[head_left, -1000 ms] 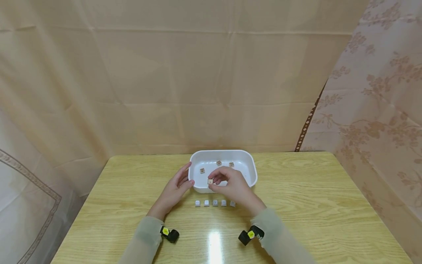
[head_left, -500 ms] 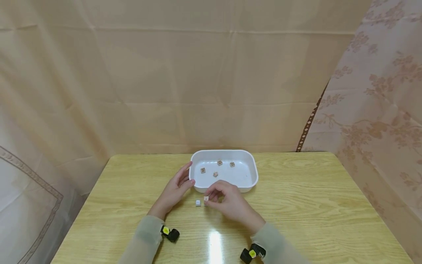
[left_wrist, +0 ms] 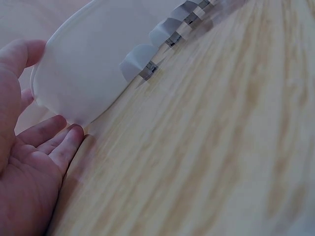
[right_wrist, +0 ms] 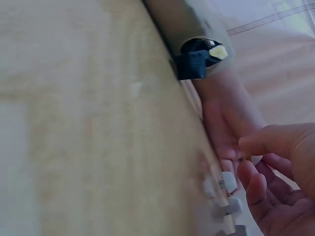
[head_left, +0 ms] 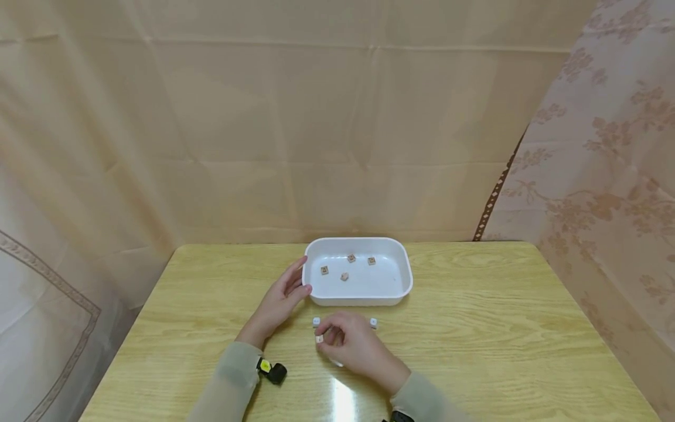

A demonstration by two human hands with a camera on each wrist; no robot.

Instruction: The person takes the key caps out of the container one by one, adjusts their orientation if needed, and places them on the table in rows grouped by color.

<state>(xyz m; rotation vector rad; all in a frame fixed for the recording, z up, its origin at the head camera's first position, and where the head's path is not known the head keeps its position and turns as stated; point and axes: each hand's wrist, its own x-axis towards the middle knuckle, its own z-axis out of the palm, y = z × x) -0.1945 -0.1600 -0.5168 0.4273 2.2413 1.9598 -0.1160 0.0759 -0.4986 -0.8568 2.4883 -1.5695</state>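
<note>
My left hand point(head_left: 278, 303) holds the left end of a white tray point(head_left: 364, 301), with thumb and fingertips against its rim and side. Inside lie several small brownish square pieces with darker middles, one of them a tilted piece point(head_left: 344, 276). Near me, in front of the tray, my right hand point(head_left: 354, 346) pinches a small pale square piece point(head_left: 319, 339) with a mark on its face; its kind is unclear. A row of white keycaps on small bases stands before the tray. The left keycap point(head_left: 316, 322) and right keycap point(head_left: 373, 323) show; the hand hides those between.
A wood-grain table point(head_left: 474, 328) carries everything and shows a bright glare in front of my right hand. Beige cloth point(head_left: 337, 135) hangs behind its far edge. Patterned cloth point(head_left: 606, 193) hangs at the right. A black camera point(head_left: 276, 373) sits on my left wrist.
My right hand has moved from over the tray toward me and slightly left, past the keycap row, still pinching the small piece. My left hand and the tray stay in place.
</note>
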